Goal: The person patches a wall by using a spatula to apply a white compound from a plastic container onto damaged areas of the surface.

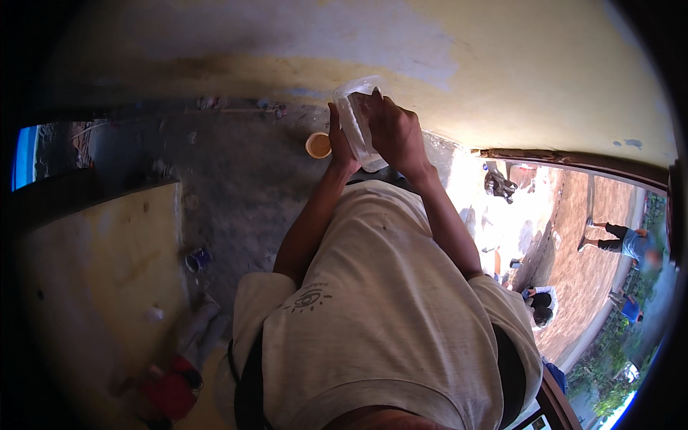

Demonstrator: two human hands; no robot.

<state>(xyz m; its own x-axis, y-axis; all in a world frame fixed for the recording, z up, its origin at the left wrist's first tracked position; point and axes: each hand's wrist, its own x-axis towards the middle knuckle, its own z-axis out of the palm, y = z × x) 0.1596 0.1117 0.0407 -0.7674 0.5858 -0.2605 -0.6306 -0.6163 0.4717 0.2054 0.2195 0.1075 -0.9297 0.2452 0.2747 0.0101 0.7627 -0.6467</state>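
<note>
Translucent oblong plastic container (351, 120) between my gripping left hand (342, 149) and curled right hand (398, 140) (hold unclear), long axis pointing away.

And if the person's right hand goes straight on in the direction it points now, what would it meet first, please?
The right hand would probably meet the clear plastic container held by the left hand; depth is unclear, so they may already touch.

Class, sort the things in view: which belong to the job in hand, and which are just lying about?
Job in hand:
- clear plastic container, between left hand and right hand

Apparently lying about:
- round orange tub
- blue container, on its side or tilted
</note>
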